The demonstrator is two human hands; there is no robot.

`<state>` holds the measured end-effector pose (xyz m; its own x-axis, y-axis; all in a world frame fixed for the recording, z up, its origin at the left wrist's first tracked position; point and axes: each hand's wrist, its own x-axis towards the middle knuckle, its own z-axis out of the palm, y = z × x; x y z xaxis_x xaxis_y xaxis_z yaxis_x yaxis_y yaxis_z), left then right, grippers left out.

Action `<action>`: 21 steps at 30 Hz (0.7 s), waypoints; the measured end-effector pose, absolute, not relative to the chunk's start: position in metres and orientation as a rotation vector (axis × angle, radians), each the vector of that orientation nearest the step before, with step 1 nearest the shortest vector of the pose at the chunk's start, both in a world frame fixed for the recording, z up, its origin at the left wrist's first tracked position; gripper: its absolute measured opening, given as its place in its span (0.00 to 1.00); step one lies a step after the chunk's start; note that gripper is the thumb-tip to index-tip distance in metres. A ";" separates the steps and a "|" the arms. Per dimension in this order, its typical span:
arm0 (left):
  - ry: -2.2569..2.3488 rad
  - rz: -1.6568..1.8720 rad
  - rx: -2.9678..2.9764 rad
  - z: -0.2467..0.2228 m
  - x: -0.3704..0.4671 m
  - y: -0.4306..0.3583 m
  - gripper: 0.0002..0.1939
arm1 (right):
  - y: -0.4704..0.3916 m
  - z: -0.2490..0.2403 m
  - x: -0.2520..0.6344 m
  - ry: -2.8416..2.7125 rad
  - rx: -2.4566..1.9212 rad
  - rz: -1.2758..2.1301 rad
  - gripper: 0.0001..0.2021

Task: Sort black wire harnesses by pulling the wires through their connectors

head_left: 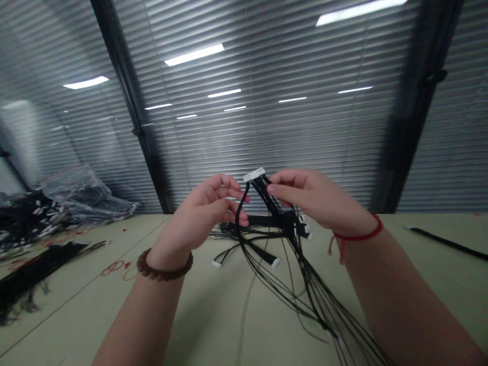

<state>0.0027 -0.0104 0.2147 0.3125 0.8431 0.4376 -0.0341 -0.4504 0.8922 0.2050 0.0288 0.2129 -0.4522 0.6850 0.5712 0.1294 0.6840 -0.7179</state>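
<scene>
A black wire harness (271, 203) with a wide white connector (254, 175) is held up in front of me, its wires trailing down to the lower right. My right hand (314, 195) pinches the wires just beside that connector. On the other side, my left hand (204, 208) has its thumb and fingers apart, close to a separate black strand that curves down from the connector; whether they touch it I cannot tell. Two smaller branches end in small white plugs, one left (217, 264) and one nearer the middle (275, 262).
Behind the hands lies another black cable bundle (263, 221) on the pale green table (213, 325). At left are a black wire bundle (41, 267), red rubber bands (113, 268), clear plastic bags (86, 195) and piled cables (23, 218). A single black cable (450, 241) lies right. Blinds (259, 127) stand behind.
</scene>
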 end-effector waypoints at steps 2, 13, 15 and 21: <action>0.694 1.228 1.645 0.216 0.004 -0.011 0.12 | 0.026 0.214 0.206 -1.964 -0.605 0.813 0.11; 0.643 1.206 1.851 0.202 0.024 -0.008 0.14 | 0.016 0.210 0.178 -1.914 -0.640 0.855 0.10; 0.678 1.314 1.866 0.202 0.029 -0.007 0.11 | 0.014 0.209 0.175 -1.905 -0.671 0.879 0.10; 0.889 1.990 1.608 0.219 -0.003 0.002 0.11 | 0.024 0.214 0.205 -1.994 -0.733 1.096 0.16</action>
